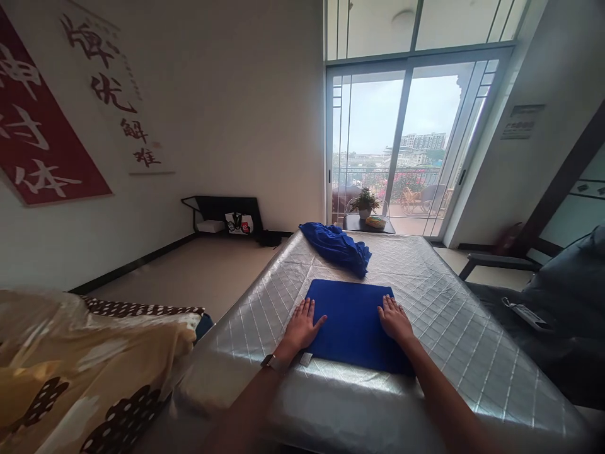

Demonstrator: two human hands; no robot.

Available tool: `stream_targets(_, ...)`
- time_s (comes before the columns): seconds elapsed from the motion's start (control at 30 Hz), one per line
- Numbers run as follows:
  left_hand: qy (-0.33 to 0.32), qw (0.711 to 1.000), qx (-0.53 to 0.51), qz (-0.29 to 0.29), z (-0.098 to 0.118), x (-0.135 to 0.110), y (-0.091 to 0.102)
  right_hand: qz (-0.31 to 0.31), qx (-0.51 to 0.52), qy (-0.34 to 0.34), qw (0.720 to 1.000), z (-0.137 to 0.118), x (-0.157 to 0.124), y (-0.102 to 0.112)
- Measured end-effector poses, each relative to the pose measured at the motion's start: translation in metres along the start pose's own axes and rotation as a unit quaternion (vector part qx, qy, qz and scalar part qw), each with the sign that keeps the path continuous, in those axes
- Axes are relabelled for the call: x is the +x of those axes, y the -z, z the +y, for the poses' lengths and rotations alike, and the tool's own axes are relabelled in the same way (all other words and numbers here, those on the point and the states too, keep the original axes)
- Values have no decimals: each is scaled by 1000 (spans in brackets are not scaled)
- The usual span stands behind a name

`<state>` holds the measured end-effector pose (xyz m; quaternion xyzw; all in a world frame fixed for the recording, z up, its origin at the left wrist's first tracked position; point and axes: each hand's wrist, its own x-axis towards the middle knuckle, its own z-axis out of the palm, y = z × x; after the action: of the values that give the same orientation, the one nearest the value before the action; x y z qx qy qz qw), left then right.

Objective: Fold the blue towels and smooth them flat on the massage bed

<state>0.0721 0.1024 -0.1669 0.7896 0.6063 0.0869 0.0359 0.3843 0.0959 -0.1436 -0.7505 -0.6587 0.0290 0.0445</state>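
Observation:
A blue cloth (352, 328), folded into a flat rectangle, lies on a silver quilted cover (454, 315). My left hand (303, 325) rests flat at its left edge, fingers stretched forward and thumb out over the cloth. On the opposite edge lies my right hand (395, 319), palm down with the fingers extended. A small white tag (305, 359) sticks out at the near left corner of the cloth. Beyond it, a second blue cloth (336, 246) lies crumpled on the far part of the cover.
To the left is a bed or sofa with a tan patterned cover (132, 366). A dark armchair (567, 296) at the right holds a white remote-like object (527, 314). A potted plant (365, 203) stands on a small chair by the sliding glass door (401, 145).

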Motion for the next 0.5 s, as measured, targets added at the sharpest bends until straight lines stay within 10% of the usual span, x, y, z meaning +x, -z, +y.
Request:
stream_targets(0.2, 47, 998, 13, -38, 20, 23, 25, 17, 4, -1, 1000, 3, 2, -17)
stream_targets(0.5, -227, 969, -97, -31, 196, 66, -9, 19, -32, 31, 999, 13, 0, -21)
